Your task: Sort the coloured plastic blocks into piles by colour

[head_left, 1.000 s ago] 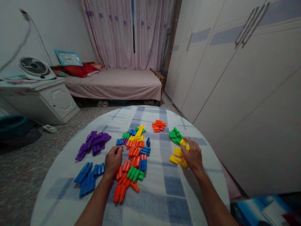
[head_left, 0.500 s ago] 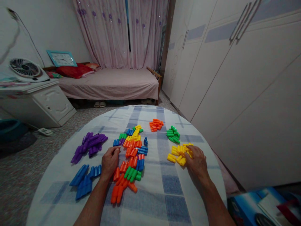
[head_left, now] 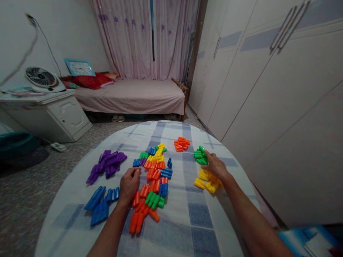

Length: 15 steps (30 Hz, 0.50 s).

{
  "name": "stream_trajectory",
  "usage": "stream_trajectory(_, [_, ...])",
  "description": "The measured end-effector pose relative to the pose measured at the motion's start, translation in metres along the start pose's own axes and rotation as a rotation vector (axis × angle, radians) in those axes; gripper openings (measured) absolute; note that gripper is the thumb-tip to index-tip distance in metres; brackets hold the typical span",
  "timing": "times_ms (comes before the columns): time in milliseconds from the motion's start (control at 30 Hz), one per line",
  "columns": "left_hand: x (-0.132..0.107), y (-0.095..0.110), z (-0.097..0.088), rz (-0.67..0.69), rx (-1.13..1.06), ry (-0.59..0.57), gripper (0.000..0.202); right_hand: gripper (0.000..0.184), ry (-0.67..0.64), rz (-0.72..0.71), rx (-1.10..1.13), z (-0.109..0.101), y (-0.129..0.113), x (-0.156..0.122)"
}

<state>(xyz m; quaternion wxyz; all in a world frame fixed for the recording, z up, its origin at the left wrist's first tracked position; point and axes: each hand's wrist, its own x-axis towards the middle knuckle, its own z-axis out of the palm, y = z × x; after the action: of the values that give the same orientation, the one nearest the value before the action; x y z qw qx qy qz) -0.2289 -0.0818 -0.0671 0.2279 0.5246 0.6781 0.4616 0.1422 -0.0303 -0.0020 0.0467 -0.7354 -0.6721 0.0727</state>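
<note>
Several groups of small plastic blocks lie on a round table (head_left: pixel 187 221) with a blue-checked cloth. My left hand (head_left: pixel 129 185) rests with curled fingers at the left edge of the mixed-colour pile (head_left: pixel 154 178), beside the blue blocks (head_left: pixel 100 203). My right hand (head_left: pixel 214 166) reaches over the yellow blocks (head_left: pixel 205 182), and its fingertips touch the green blocks (head_left: pixel 200 156). Whether those fingers hold a block is hidden. A purple group (head_left: pixel 105 164) sits at the left and an orange group (head_left: pixel 181 144) at the far side.
A bed (head_left: pixel 134 94) stands under pink curtains at the back. A white cabinet (head_left: pixel 50 114) with a fan (head_left: pixel 43 77) is at the left. Wardrobe doors (head_left: pixel 268 89) line the right. A power strip (head_left: pixel 58 146) lies on the floor, and a blue box (head_left: pixel 308 239) sits at the lower right.
My right hand has moved forward from the yellow blocks to the green ones. My left hand has stayed by the mixed pile.
</note>
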Motion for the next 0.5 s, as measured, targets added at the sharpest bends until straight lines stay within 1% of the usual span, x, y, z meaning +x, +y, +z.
stream_trajectory(67, [0.000, 0.000, 0.000, 0.002, 0.002, -0.002, 0.041, 0.076, -0.010, 0.011, -0.010, 0.004, -0.001, 0.009])
stream_trajectory(167, [0.000, 0.001, 0.001, 0.010, 0.001, -0.009, 0.040, 0.070, 0.012, 0.024, -0.007, 0.010, -0.002, 0.019])
stream_trajectory(233, [0.000, 0.001, 0.001, 0.012, -0.007, -0.009, 0.040, 0.067, 0.032, 0.017, -0.006, 0.011, -0.002, 0.023])
stream_trajectory(333, [0.000, 0.001, 0.001, 0.015, -0.022, -0.005, 0.038, 0.067, 0.048, 0.006, -0.030, 0.010, -0.006, 0.024])
stream_trajectory(400, [-0.001, 0.002, 0.001, 0.019, -0.029, -0.003, 0.037, 0.065, 0.090, 0.000, -0.058, 0.008, -0.011, 0.023])
stream_trajectory(500, [-0.002, 0.004, 0.001, 0.025, -0.031, 0.002, 0.036, 0.056, 0.216, -0.018, -0.085, 0.006, -0.019, 0.025])
